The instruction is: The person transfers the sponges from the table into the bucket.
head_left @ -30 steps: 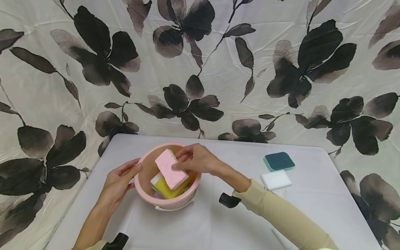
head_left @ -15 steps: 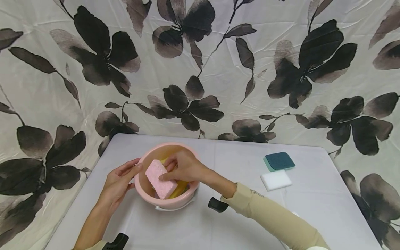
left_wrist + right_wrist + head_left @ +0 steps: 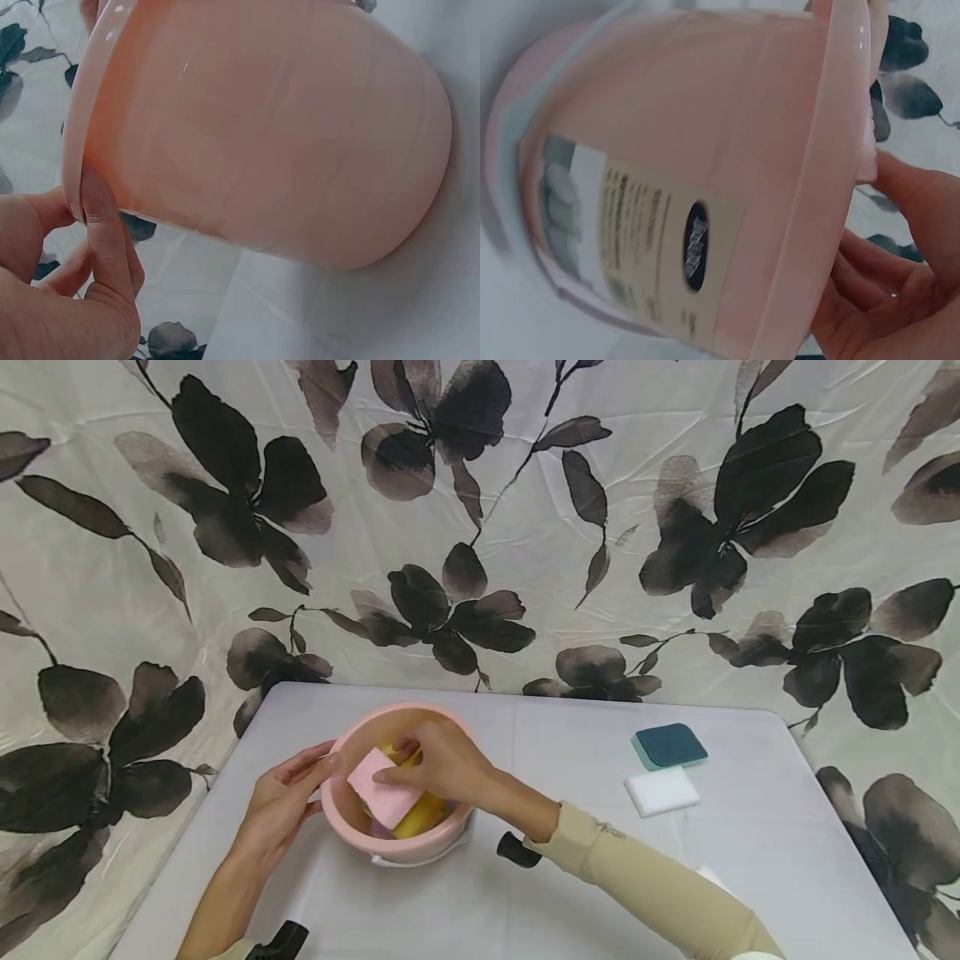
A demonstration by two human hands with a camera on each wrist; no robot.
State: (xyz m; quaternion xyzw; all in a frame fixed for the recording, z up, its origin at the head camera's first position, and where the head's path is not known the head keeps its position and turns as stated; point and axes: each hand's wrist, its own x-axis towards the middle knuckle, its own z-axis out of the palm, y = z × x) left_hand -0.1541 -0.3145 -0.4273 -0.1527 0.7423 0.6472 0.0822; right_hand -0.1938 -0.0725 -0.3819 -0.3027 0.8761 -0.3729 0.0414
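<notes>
A floral curtain (image 3: pixel 480 510), pale with dark leaf prints, covers the whole far side of the scene; the desk (image 3: pixel 570 893), covered in a pale grey sheet, extends from it toward the near edge.

A pink bowl (image 3: pixel 341 814) stands on the left half of the desk; the right wrist view shows a printed label (image 3: pixel 641 251) on its outer wall; the left wrist view shows its smooth plain side (image 3: pixel 285 135).

The left hand (image 3: pixel 281 802) rests against the left wall of the bowl; its thumb lies along the rim (image 3: pixel 101 217) and its fingers are fairly straight and close together against the outer wall.

The right hand (image 3: pixel 442 764) reaches into the bowl from the right; its fingers are curled and clamped on a pink sponge (image 3: pixel 378 793), which lies tilted inside the bowl, toward its left side, on top of a yellow sponge (image 3: pixel 422 814); the yellow sponge is partly hidden beneath it.

On the right half of the desk, well apart from the bowl, a dark green sponge (image 3: pixel 669 745) lies far; a white sponge (image 3: pixel 662 791) lies just beside it on the near side.
</notes>
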